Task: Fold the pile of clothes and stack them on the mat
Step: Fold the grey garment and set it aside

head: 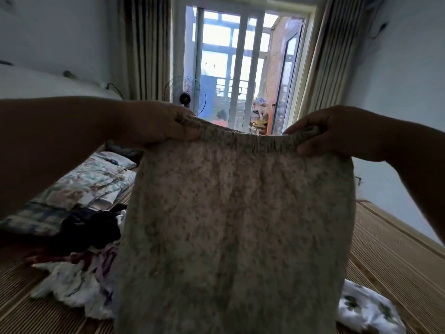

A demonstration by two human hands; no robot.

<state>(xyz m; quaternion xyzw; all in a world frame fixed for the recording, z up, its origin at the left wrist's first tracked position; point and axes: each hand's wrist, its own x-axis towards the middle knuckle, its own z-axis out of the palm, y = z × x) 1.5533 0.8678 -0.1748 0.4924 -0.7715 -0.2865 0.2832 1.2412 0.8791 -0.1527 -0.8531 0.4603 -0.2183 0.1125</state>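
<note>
While the left hand (159,124) and right hand (337,133) are pinching the floral garment (240,225) by its waistband, keeping it taut and level is probably helping a clean fold.

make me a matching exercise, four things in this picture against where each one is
Things
1. pale speckled garment with elastic waistband
2. dark navy garment
3. white cloth with green leaf print
4. round electric fan

Places
a. lying on the woven mat, lower right
b. standing by the glass door
c. held up by the left hand and right hand
d. on the clothes pile at left

Pairs: 1-c, 2-d, 3-a, 4-b
</note>
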